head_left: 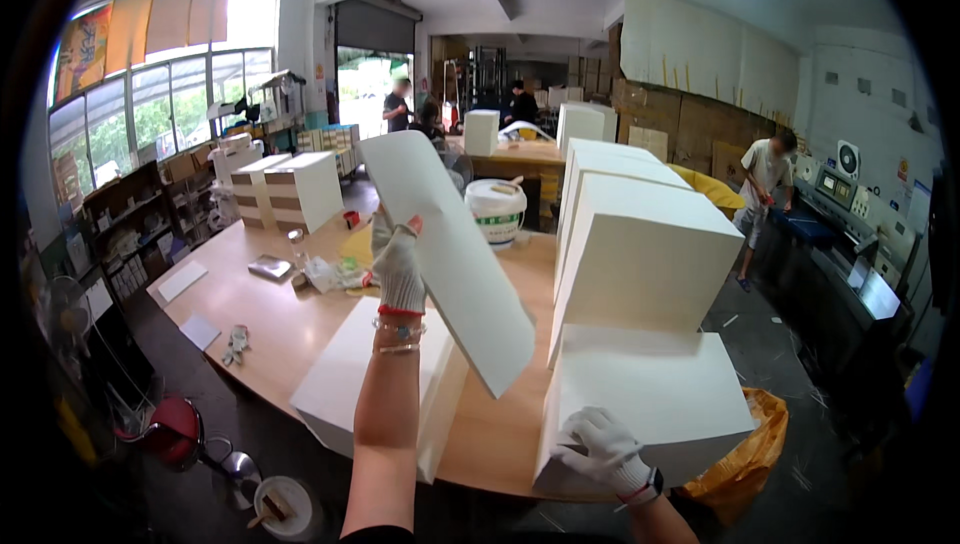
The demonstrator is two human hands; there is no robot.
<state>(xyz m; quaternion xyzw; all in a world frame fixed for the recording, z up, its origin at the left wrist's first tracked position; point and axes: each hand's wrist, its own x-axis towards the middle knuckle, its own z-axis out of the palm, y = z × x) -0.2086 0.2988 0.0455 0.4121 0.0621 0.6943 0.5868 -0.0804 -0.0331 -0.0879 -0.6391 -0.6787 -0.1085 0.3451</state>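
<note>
My left hand (pixel 398 269), in a white knit glove with bare fingertips, grips a long white slab of stacked paper (pixel 450 254) by its left edge. The slab is raised over the table and tilted, its lower end toward the right. My right hand (pixel 603 449), gloved too, rests at the near left corner of a low white paper stack (pixel 650 384). Its fingers are slightly bent and apart, with nothing seen in them. Below my left forearm lies another white paper stack (pixel 350 374). Taller white stacks (pixel 640 254) rise behind the one at my right hand.
The wooden table (pixel 490 444) also bears a white bucket (pixel 495 212) with a brush across it and a metal box (pixel 270 266). A red stool (pixel 175 432) and a pail (pixel 283 506) stand at lower left. One person (pixel 768 174) works at a machine on the right; others are farther back.
</note>
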